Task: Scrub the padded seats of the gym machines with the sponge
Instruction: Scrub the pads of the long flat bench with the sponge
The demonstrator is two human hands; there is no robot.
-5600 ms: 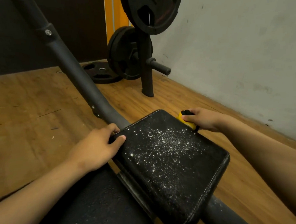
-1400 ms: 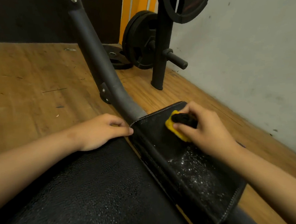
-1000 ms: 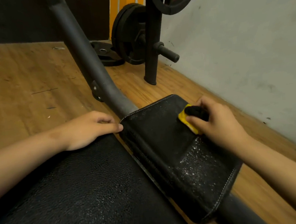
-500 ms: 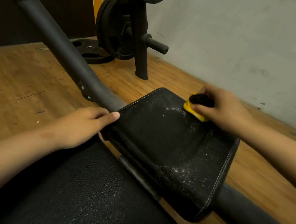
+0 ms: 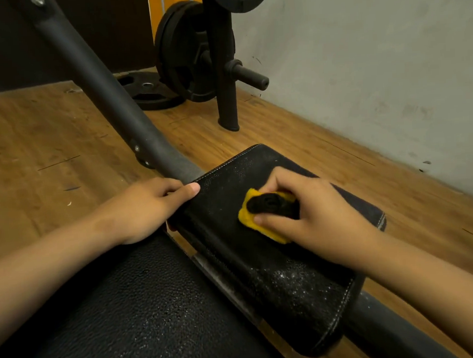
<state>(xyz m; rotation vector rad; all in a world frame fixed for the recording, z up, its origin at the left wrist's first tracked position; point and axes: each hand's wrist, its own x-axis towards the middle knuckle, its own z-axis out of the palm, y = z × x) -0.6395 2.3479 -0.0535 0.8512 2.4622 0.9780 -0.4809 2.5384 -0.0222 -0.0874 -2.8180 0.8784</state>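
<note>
A small black padded seat (image 5: 291, 280) with white stitching sits on the machine's tube, flecked with white suds near its front. My right hand (image 5: 315, 218) grips a yellow sponge with a black scrub side (image 5: 262, 213) and presses it on the middle of that pad. My left hand (image 5: 146, 209) holds the pad's left edge, thumb along the top corner. A larger black padded bench (image 5: 133, 318) fills the lower left under my left forearm.
The dark steel frame tube (image 5: 108, 92) slants up to the left from under the small pad. A plate rack post (image 5: 225, 77) with black weight plates (image 5: 186, 52) stands behind, one plate (image 5: 149, 92) flat on the wooden floor. A grey wall (image 5: 374, 59) runs along the right.
My right hand has slid the sponge from the pad's far right corner toward its middle. The suds on the pad's top are wiped thinner. My left hand keeps its hold.
</note>
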